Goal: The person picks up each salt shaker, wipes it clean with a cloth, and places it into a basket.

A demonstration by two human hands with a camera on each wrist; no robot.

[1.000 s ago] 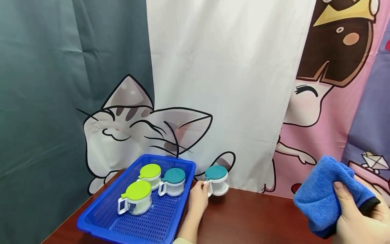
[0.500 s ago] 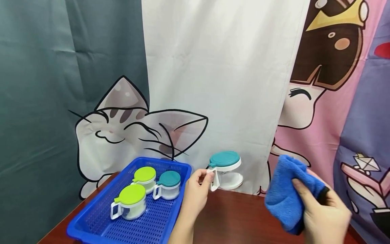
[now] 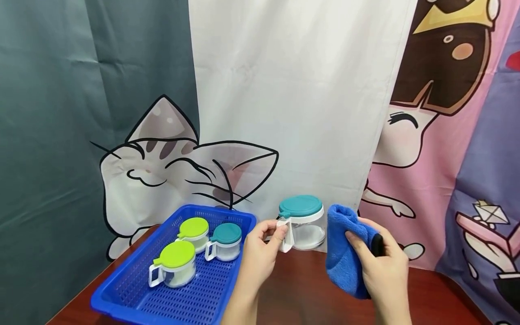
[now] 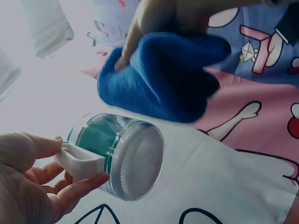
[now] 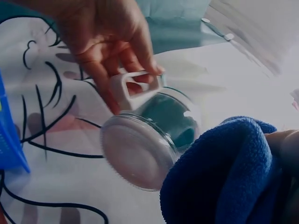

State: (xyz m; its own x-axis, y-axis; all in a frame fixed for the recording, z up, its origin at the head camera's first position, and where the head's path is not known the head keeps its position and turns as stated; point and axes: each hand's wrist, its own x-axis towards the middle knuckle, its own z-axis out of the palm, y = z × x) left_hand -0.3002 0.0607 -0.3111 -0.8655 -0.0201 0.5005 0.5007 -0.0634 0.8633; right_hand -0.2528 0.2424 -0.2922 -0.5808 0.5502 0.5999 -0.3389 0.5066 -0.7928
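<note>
My left hand [image 3: 260,253] pinches the white handle of a clear seasoning jar [image 3: 308,232] with a teal lid, held above the table. In the left wrist view the jar's ridged round base [image 4: 142,161] faces the camera, and thumb and fingers are at the handle. Just right of the jar, my right hand [image 3: 382,262] grips a folded blue cloth [image 3: 345,253] with a dark edge. A small gap shows between cloth and jar in the head view. The right wrist view has the cloth [image 5: 224,172] overlapping the jar, so contact there is unclear.
A blue perforated basket [image 3: 118,289] stands on the left of the reddish-brown table [image 3: 308,289]. Inside it are two jars with lime lids [image 3: 174,255] and one with a teal lid [image 3: 226,233]. A printed curtain [image 3: 325,113] hangs close behind.
My left hand has lifted the teal-lidded jar off the table and brought it nearer. My right hand has carried the blue cloth leftward, close to the jar.
</note>
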